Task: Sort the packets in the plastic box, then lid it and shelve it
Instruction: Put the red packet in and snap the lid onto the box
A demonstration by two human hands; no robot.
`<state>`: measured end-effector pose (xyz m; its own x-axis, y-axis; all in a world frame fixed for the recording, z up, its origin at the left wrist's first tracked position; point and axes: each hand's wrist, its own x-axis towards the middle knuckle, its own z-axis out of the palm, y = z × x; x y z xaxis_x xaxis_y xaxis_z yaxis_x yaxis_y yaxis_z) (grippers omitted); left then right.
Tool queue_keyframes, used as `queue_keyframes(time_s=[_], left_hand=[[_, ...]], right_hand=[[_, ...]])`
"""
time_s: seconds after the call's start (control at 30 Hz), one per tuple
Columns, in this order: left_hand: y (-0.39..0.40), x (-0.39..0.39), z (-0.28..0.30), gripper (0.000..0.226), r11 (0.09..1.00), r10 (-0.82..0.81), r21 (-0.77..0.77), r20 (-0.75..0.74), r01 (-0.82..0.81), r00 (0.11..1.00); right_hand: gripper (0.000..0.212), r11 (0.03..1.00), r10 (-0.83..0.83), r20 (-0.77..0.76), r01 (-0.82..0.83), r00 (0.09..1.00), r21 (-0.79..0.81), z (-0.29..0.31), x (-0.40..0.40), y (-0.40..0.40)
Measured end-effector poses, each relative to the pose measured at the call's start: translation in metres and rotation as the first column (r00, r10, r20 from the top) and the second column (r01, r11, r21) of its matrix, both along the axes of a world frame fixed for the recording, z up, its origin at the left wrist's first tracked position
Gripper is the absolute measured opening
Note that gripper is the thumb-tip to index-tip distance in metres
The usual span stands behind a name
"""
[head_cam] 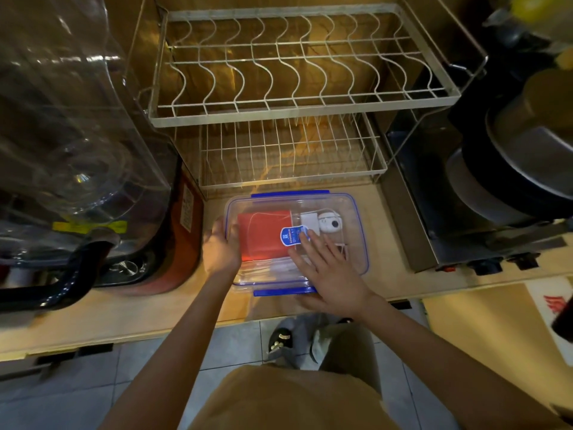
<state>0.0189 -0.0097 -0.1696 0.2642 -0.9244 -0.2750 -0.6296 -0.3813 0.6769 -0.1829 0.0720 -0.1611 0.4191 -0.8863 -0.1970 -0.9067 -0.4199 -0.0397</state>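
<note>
A clear plastic box [356, 209] with a blue-edged lid [341, 206] on top stands on the wooden counter, just in front of the wire rack. Through the lid I see red packets [263, 231], a white packet [308, 220] and a small white device [330, 223]. A blue label [291, 235] sits on the lid. My left hand [220, 249] grips the box's left side. My right hand [328, 268] lies flat on the lid's near right part, fingers spread, its palm over the near blue clip [279, 292].
A two-tier white wire rack [294, 113] stands behind the box, both tiers bare. A clear-domed appliance with a red base [183, 243] is at the left. Stacked pots [527, 156] on a metal cooker are at the right. The counter edge [124, 333] runs near me.
</note>
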Motion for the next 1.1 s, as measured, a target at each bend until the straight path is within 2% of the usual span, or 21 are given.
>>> queue_keyframes(time_s=[0.17, 0.27, 0.4, 0.47, 0.57, 0.67, 0.77, 0.83, 0.9, 0.93, 0.97, 1.03, 1.1], left_hand=[[0.0, 0.001, 0.0, 0.05, 1.0, 0.014, 0.003, -0.014, -0.014, 1.0], [0.0, -0.001, 0.002, 0.049, 1.0, 0.027, 0.008, -0.022, -0.026, 0.999], [0.0, -0.003, 0.007, 0.05, 0.999, 0.036, 0.01, -0.018, -0.036, 0.999], [0.001, -0.003, 0.008, 0.05, 0.999, 0.043, 0.01, -0.02, -0.042, 0.999], [0.001, -0.004, 0.01, 0.053, 0.998, 0.061, 0.018, -0.05, -0.06, 0.997], [0.001, -0.004, 0.016, 0.055, 0.993, 0.073, 0.096, -0.091, -0.064, 0.993], [0.002, 0.001, 0.017, 0.059, 0.987, 0.042, 0.161, -0.151, -0.017, 0.988], [0.005, 0.004, 0.016, 0.064, 0.986, 0.019, 0.165, -0.151, 0.006, 0.988], [0.011, 0.003, 0.016, 0.066, 0.987, 0.01, 0.157, -0.137, 0.012, 0.991], [0.014, 0.001, 0.018, 0.066, 0.99, 0.001, 0.139, -0.126, 0.017, 0.992], [0.017, 0.0, 0.019, 0.065, 0.993, -0.006, 0.12, -0.115, 0.02, 0.993], [0.019, -0.002, 0.022, 0.062, 0.996, -0.014, 0.087, -0.093, 0.022, 0.996], [0.02, 0.0, 0.023, 0.058, 0.997, -0.018, 0.072, -0.088, 0.025, 0.996]], right_hand=[[0.073, 1.0, 0.023, -0.031, -0.023, 0.999, 0.008, -0.004, 0.0, -0.001], [0.068, 0.999, 0.015, 0.003, -0.016, 1.0, 0.037, -0.002, 0.0, -0.002], [0.07, 0.998, 0.011, -0.007, -0.01, 1.0, 0.064, 0.002, -0.003, -0.004], [0.069, 0.996, -0.006, 0.117, -0.004, 0.993, 0.086, 0.008, 0.0, -0.002], [0.05, 0.976, -0.202, 0.433, 0.144, 0.879, 0.164, 0.016, 0.001, -0.004], [0.04, 0.945, -0.304, 0.469, 0.323, 0.829, 0.041, 0.016, -0.009, -0.012], [0.059, 0.784, -0.551, 0.491, 0.62, 0.674, 0.028, 0.017, -0.025, -0.023], [0.082, 0.63, -0.721, 0.507, 0.751, 0.473, 0.195, 0.015, -0.033, -0.028], [0.099, 0.465, -0.833, 0.52, 0.748, 0.188, 0.474, 0.014, -0.039, -0.031], [0.094, 0.408, -0.853, 0.518, 0.7, 0.064, 0.586, 0.012, -0.04, -0.032], [0.08, 0.387, -0.857, 0.515, 0.655, -0.004, 0.649, 0.012, -0.04, -0.032], [0.056, 0.399, -0.854, 0.52, 0.639, -0.003, 0.658, 0.012, -0.04, -0.03], [0.054, 0.387, -0.856, 0.517, 0.634, -0.023, 0.67, 0.014, -0.042, -0.03]])
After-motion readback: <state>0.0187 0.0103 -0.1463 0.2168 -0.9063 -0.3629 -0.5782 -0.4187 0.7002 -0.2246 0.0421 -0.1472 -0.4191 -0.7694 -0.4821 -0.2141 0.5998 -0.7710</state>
